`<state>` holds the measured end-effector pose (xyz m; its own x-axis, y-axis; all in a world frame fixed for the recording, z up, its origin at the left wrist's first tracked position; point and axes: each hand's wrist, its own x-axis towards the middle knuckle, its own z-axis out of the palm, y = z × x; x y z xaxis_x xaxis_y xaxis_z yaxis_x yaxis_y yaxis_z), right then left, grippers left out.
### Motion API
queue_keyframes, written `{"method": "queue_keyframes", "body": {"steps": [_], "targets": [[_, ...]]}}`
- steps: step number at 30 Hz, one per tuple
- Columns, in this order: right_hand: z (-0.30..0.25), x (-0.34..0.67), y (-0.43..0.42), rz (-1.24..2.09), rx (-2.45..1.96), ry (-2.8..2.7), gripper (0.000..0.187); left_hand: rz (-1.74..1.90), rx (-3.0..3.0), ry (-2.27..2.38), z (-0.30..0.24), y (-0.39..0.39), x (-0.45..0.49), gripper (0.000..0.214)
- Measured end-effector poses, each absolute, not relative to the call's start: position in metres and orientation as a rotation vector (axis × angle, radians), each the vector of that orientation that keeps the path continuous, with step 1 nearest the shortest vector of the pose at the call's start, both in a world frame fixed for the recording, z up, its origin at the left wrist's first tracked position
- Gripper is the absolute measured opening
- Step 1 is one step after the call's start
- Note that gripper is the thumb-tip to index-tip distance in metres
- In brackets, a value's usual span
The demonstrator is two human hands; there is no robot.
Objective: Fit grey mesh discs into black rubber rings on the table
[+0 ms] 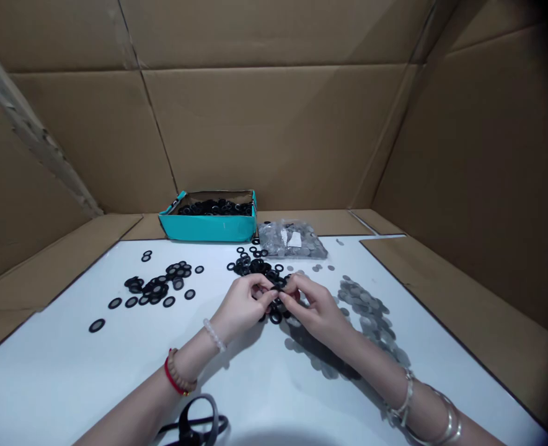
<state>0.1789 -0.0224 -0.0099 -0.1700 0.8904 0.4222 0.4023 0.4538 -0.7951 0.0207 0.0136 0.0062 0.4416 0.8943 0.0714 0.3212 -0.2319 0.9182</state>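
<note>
My left hand [243, 305] and my right hand [312, 306] meet at the middle of the white table [92, 371], fingers pinched together on small black rings [276, 302]. A loose heap of black rings [255, 267] lies just beyond my fingers. Grey round mesh discs [364, 303] are scattered to the right of my right hand. More black rings with mesh set in them [155, 288] lie spread out to the left.
A teal box [209, 226] full of black rings stands at the back. Next to it lies a clear bag of grey discs [292, 240]. Cardboard walls [274, 124] enclose the table. A black strap [194, 424] lies near the front edge.
</note>
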Motion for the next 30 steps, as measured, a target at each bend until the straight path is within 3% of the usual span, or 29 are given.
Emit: {"method": "queue_keyframes", "body": {"steps": [8, 16, 22, 30], "targets": [[-0.016, 0.180, -0.019, 0.620, -1.004, -1.808, 0.019, 0.663, 1.638, 1.032, 0.011, 0.012, 0.019, 0.015], [-0.008, 0.182, -0.016, 1.099, -1.091, -1.529, 0.027, 0.838, 1.457, 0.941, 0.010, 0.008, 0.024, 0.025], [-0.008, 0.180, -0.015, 1.154, -0.997, -1.503, 0.019, 0.867, 1.275, 0.850, 0.008, 0.007, 0.025, 0.032], [-0.014, 0.184, -0.013, 0.981, -1.118, -1.644, 0.021, 0.932, 1.722, 0.999, 0.009, 0.015, 0.021, 0.012]]}}
